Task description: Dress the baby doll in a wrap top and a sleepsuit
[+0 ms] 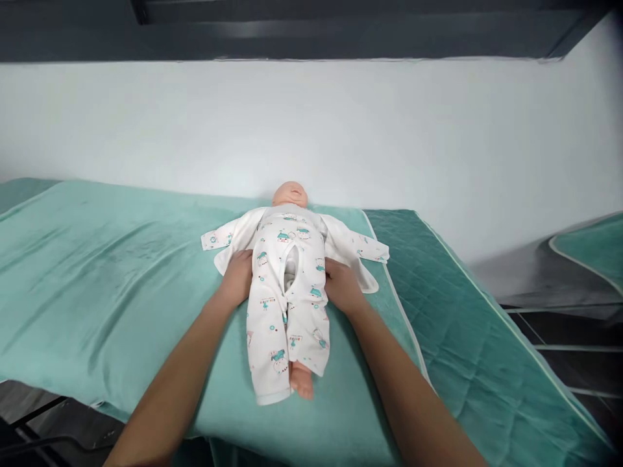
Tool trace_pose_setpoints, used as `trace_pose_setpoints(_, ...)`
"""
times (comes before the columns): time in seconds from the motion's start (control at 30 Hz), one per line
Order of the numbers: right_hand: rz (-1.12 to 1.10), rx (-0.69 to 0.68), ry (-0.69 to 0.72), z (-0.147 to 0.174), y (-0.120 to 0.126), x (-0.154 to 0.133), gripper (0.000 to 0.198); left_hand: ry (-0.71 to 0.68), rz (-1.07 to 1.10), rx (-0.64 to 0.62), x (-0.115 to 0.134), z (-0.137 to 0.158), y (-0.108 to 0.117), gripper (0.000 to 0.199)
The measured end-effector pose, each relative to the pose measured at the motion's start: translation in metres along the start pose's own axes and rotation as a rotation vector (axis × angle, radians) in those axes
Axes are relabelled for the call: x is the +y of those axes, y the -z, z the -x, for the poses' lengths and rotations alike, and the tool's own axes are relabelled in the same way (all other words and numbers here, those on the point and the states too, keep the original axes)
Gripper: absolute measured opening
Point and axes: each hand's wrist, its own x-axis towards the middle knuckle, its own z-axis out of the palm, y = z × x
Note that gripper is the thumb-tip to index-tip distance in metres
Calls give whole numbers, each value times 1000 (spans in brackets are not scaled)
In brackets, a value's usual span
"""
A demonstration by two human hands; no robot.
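A baby doll (291, 193) lies on its back on the green bedding, head toward the wall. It wears white printed baby pants (306, 311) pulled high over its torso, with an open slit at the crotch. A white baby shirt (338, 237) is spread out on both sides with its sleeves outstretched. My left hand (237, 275) is closed at the pants' left edge by the hip, fingertips hidden. On the opposite edge, my right hand (342, 284) grips the pants, its fingers partly tucked behind the fabric. One doll foot (302, 379) pokes out of the right pant leg; the left cuff covers the other.
Smooth green bedding (121, 279) stretches to the left, and a darker quilted green pad (467, 331) lies on the right. Behind stands a white wall (311, 123) under a dark overhead frame (311, 32). Metal bars (574, 348) show at far right.
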Motion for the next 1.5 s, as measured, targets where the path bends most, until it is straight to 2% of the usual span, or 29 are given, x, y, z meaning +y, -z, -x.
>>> trace_pose_setpoints(0.07,-20,13,43,14,0,-8,18,-35,-11,-4,5,22,1,28)
trace_pose_setpoints(0.27,-89,229,57,81,5,-44,6,38,-44,72,26,84,2,39)
trace_pose_setpoints(0.37,-125,138,105,127,2,-64,4,48,-73,74,33,100,3,42)
trace_pose_setpoints(0.43,-63,65,145,150,-4,-73,12,57,-92,59,34,102,4,43)
trace_pose_setpoints(0.5,47,59,157,163,-12,-78,23,72,-111,37,34,101,5,43)
trace_pose_setpoints(0.6,140,127,100,162,-23,-82,22,91,-125,22,34,99,6,41)
trace_pose_setpoints(0.7,67,166,74,154,-24,-92,19,95,-104,27,33,99,7,39)
trace_pose_setpoints(0.87,-159,115,233,166,-1,-122,19,111,-20,71,31,99,7,40)
trace_pose_setpoints(0.97,-110,92,278,176,14,-131,21,132,16,86,28,98,6,38)
trace_pose_setpoints(1.07,5,120,272,177,16,-134,25,143,45,95,25,97,6,37)
trace_pose_setpoints(1.23,148,87,317,168,-7,-150,30,138,76,119,21,96,4,37)
trace_pose_setpoints(1.4,246,91,331,164,-34,-161,45,130,99,151,18,97,2,36)
trace_pose_setpoints(1.5,272,94,297,163,-42,-162,38,139,121,161,18,97,2,34)
